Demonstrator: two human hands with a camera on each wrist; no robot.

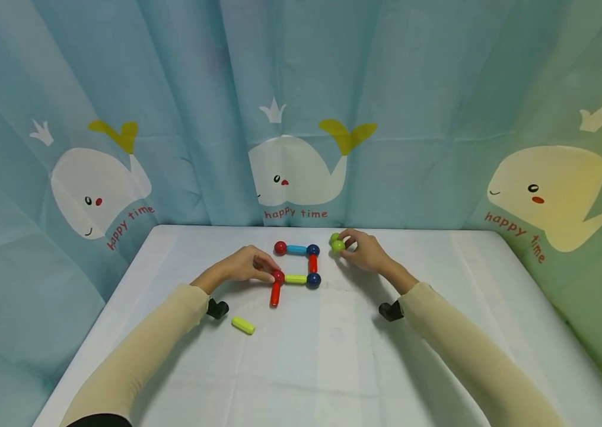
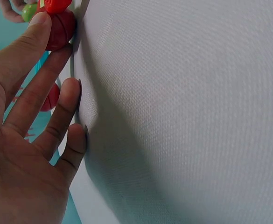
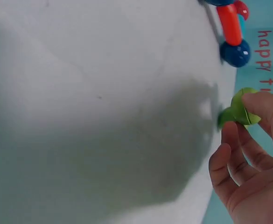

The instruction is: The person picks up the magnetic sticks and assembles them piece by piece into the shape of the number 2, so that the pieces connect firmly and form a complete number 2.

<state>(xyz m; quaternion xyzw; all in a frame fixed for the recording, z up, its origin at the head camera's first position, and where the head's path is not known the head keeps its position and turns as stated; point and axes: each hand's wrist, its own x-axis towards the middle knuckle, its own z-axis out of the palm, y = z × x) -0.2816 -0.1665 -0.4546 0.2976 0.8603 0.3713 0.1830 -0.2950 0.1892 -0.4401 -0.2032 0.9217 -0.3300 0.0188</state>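
Note:
My left hand (image 1: 249, 264) pinches a red ball (image 1: 278, 276) between thumb and fingers, at a corner of a chain of balls and rods on the table. From that ball a red rod (image 1: 275, 295) points toward me and a yellow-green rod (image 1: 295, 279) runs right to a dark blue ball (image 1: 314, 280). A second red rod (image 1: 313, 263) links it to another blue ball (image 1: 313, 251), then a light blue rod (image 1: 296, 249) leads to a far red ball (image 1: 280, 248). My right hand (image 1: 367, 252) pinches a green ball (image 3: 248, 107); a second green ball (image 1: 334, 237) sits against it.
A loose yellow-green rod (image 1: 243, 325) lies on the white table (image 1: 322, 367), nearer me than the chain. Behind the table's far edge hangs a blue curtain (image 1: 413, 178) printed with whales.

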